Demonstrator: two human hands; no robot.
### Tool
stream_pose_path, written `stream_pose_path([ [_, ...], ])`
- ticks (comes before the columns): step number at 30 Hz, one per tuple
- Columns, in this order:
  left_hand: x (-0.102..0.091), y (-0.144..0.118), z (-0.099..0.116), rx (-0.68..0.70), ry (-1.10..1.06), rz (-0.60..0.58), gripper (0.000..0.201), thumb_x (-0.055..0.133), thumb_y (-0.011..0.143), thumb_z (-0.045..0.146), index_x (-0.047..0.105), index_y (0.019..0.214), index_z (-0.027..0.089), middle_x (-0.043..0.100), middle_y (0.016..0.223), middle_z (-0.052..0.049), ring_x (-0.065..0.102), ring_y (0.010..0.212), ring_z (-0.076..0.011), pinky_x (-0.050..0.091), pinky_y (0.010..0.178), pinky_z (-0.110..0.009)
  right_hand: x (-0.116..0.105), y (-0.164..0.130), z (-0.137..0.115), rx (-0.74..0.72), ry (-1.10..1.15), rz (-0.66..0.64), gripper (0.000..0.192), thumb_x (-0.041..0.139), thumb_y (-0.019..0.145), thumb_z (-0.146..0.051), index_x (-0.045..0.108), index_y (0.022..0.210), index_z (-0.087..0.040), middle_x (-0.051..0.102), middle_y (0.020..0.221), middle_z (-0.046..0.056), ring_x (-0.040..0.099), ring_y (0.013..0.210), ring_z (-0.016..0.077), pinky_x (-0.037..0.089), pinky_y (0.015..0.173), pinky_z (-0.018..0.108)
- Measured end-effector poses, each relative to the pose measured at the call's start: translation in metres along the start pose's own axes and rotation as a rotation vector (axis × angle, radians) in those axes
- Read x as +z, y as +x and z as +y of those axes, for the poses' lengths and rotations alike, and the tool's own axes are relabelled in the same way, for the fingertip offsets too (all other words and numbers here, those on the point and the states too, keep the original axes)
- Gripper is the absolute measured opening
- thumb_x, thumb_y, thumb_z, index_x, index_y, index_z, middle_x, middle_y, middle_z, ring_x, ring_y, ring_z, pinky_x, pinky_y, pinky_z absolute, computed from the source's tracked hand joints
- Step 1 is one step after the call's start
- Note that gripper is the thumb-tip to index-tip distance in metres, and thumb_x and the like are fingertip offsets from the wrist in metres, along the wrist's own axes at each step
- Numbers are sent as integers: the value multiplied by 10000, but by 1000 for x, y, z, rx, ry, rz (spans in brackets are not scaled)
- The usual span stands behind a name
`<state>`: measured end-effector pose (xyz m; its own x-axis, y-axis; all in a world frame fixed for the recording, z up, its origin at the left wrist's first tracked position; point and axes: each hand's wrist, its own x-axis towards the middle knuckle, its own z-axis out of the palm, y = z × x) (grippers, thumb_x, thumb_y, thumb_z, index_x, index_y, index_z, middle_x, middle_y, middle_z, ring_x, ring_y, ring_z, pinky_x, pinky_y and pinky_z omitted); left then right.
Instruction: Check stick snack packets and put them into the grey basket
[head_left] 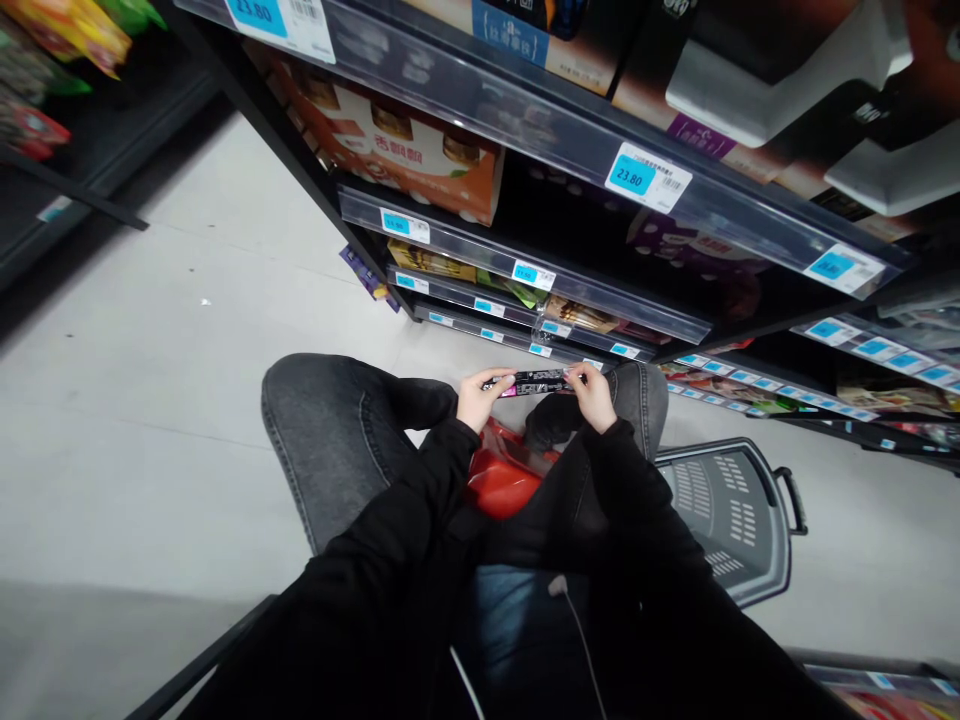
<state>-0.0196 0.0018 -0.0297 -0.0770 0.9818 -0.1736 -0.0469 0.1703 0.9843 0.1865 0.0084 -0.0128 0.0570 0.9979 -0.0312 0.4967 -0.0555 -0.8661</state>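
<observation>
Between both hands I hold a narrow black packet (541, 381) with white print and a pink patch near its left end. My left hand (477, 398) pinches that left end, thumb on top. The right end is pinched by my right hand (594, 396). It lies level above my spread knees, in front of the lower shelves. Below the packet, between my legs, is a glossy red plastic object (504, 480); my sleeves and legs hide part of it, so its kind is unclear.
A grey shopping basket (780, 530) with a black handle stands on the floor at my right. Ahead rises a shelf rack with price tags (648, 178) and an orange drink carton (405, 150). Another shelf (97, 200) holds bagged goods at far left.
</observation>
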Motion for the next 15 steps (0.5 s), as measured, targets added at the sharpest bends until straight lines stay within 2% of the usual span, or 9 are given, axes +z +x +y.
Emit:
stream_pose_path([
  [4, 3, -2, 0, -27, -30, 45, 244, 669, 661, 343, 713, 803, 150, 704, 844, -64, 631, 841, -202, 456, 820, -310, 4, -2, 4, -45, -46, 50, 184, 511, 764, -334, 473, 658, -188, 551, 778, 46, 526, 786, 172, 429, 800, 359],
  [10, 1, -1, -3, -29, -46, 35, 259, 679, 650, 340, 702, 822, 147, 690, 866, -61, 613, 832, -188, 451, 793, -291, 9, -3, -2, 267, 389, 12, 287, 600, 661, -422, 440, 639, -185, 504, 836, 38, 542, 697, 157, 522, 551, 339],
  [13, -2, 0, -4, -95, -142, -31, 378, 692, 633, 324, 661, 965, 146, 677, 822, -44, 610, 743, -162, 464, 721, -279, 5, -2, -10, 296, 448, 38, 300, 647, 613, -392, 442, 694, -188, 511, 827, 21, 553, 696, 152, 536, 526, 326],
  [15, -5, 1, -3, -209, -241, -150, 481, 710, 604, 297, 615, 1049, 142, 665, 763, -31, 602, 661, -142, 466, 653, -266, 1, -1, -16, 255, 440, 53, 343, 658, 610, -348, 437, 831, -209, 529, 814, -1, 560, 693, 145, 537, 508, 301],
])
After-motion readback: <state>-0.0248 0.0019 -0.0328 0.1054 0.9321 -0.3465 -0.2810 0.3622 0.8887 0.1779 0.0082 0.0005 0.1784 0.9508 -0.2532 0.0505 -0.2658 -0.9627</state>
